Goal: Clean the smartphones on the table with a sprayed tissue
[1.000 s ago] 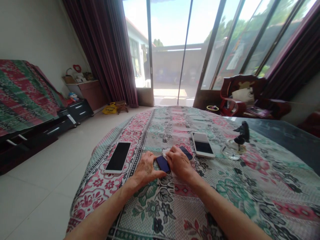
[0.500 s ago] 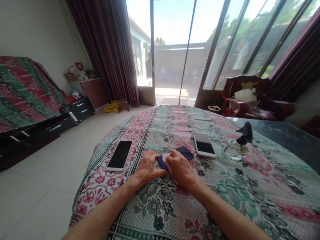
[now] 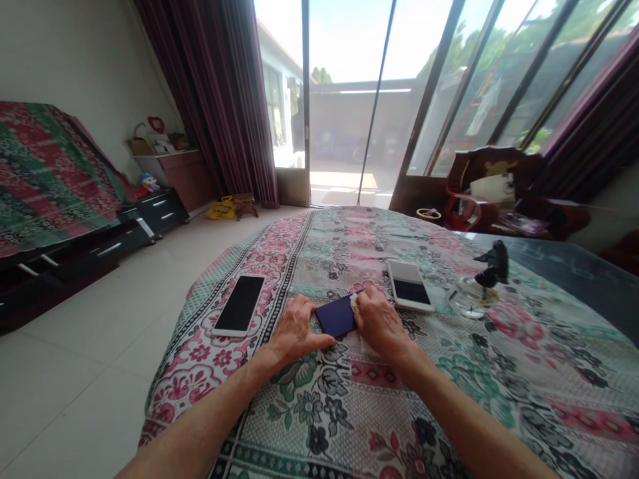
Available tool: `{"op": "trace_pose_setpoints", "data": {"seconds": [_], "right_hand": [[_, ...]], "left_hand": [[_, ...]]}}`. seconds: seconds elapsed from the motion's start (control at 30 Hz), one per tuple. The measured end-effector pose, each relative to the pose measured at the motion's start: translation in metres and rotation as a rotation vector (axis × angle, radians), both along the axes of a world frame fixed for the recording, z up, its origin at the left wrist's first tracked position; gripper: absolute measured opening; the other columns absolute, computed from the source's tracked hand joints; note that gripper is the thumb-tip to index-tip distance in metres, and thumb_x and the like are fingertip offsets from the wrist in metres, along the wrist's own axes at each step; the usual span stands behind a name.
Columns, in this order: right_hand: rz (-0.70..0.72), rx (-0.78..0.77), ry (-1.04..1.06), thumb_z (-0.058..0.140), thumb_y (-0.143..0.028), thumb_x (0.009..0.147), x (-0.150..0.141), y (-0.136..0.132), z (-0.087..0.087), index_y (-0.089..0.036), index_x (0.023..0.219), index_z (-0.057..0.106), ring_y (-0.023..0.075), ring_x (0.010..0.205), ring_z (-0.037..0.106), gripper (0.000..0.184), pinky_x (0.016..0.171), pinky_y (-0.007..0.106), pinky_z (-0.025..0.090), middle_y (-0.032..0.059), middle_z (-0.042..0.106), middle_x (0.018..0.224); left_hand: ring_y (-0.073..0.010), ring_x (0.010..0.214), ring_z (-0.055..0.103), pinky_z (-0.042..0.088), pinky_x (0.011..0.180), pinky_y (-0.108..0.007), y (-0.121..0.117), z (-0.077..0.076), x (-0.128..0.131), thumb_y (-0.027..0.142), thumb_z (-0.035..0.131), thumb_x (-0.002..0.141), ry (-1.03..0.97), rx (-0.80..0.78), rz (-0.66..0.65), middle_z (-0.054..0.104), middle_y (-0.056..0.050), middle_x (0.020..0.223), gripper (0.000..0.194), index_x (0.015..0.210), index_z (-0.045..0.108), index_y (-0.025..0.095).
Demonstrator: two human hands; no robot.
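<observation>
A dark blue smartphone (image 3: pixel 335 315) lies flat on the tablecloth in the middle of the head view. My left hand (image 3: pixel 295 327) grips its left end, thumb at the near edge and fingers at the far corner. Bunched in my right hand (image 3: pixel 379 318) is a white tissue (image 3: pixel 354 303), pressed against the phone's right end, which the hand covers. Left of my hands rests a white phone with a black screen (image 3: pixel 241 306). Another white phone (image 3: pixel 410 285) lies just beyond my right hand. Both of those are untouched.
The floral tablecloth (image 3: pixel 309 406) covers the table. At the right stands a clear spray bottle (image 3: pixel 472 297) with a black head. A dark red wooden chair (image 3: pixel 499 193) is beyond it, and a yellow bag (image 3: pixel 221 208) sits on the floor at the back left.
My right hand has slid with the tissue from the phone's left part to its right end, uncovering the left and middle. My left hand stays at the phone's left end.
</observation>
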State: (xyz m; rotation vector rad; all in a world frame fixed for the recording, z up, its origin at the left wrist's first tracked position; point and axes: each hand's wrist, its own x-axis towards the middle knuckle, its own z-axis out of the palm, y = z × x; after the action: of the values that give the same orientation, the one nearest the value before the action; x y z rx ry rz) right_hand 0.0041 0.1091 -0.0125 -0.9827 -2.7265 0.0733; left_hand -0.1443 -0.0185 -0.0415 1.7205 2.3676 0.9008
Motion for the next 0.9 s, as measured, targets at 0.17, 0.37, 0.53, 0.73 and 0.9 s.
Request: {"op": "trace_pose_setpoints", "data": {"seconds": [0.17, 0.37, 0.53, 0.73, 0.9], "right_hand": [[0.289, -0.132, 0.074, 0.049, -0.017, 0.091, -0.005, -0.026, -0.001, -0.019, 0.085, 0.066, 0.0138, 0.08, 0.053, 0.018, 0.07, 0.022, 0.039, 0.0046, 0.058, 0.09], [0.327, -0.197, 0.085, 0.054, -0.012, 0.084, 0.0, -0.024, 0.006, -0.017, 0.072, 0.069, 0.012, 0.072, 0.054, 0.02, 0.066, 0.022, 0.038, 0.0039, 0.059, 0.082], [0.155, -0.13, 0.081, 0.052, -0.016, 0.088, 0.021, 0.003, 0.007, -0.017, 0.081, 0.071, 0.0141, 0.075, 0.056, 0.021, 0.07, 0.024, 0.041, 0.0057, 0.059, 0.085], [0.176, -0.083, 0.197, 0.048, -0.02, 0.092, 0.04, 0.015, -0.009, -0.018, 0.098, 0.069, 0.0153, 0.086, 0.056, 0.022, 0.079, 0.024, 0.043, 0.0061, 0.058, 0.094], [0.164, -0.071, 0.179, 0.047, -0.019, 0.092, 0.036, 0.002, -0.008, -0.019, 0.095, 0.068, 0.0158, 0.087, 0.055, 0.022, 0.081, 0.025, 0.043, 0.0058, 0.057, 0.094]], "left_hand": [[-0.0244, 0.095, 0.05, 0.045, 0.085, -0.037, 0.0, 0.0, 0.001, 0.039, 0.08, 0.054, -0.016, 0.003, -0.012, 0.054, -0.005, 0.095, 0.046, 0.091, 0.062, 0.017], [-0.0257, 0.098, 0.051, 0.045, 0.088, -0.039, -0.001, 0.002, 0.003, 0.035, 0.076, 0.057, 0.051, 0.025, -0.043, 0.054, -0.006, 0.097, 0.04, 0.089, 0.06, 0.018], [-0.027, 0.102, 0.05, 0.045, 0.091, -0.039, 0.001, 0.003, 0.002, 0.034, 0.073, 0.059, 0.101, 0.019, -0.062, 0.055, -0.008, 0.102, 0.043, 0.096, 0.06, 0.017], [-0.0288, 0.109, 0.049, 0.043, 0.096, -0.04, 0.004, 0.002, -0.002, 0.034, 0.071, 0.06, 0.094, 0.0, -0.086, 0.054, -0.01, 0.114, 0.057, 0.113, 0.057, 0.017], [-0.0287, 0.106, 0.051, 0.044, 0.096, -0.04, 0.006, 0.008, -0.004, 0.035, 0.072, 0.058, 0.112, 0.015, -0.167, 0.057, -0.01, 0.109, 0.047, 0.1, 0.062, 0.016]]}}
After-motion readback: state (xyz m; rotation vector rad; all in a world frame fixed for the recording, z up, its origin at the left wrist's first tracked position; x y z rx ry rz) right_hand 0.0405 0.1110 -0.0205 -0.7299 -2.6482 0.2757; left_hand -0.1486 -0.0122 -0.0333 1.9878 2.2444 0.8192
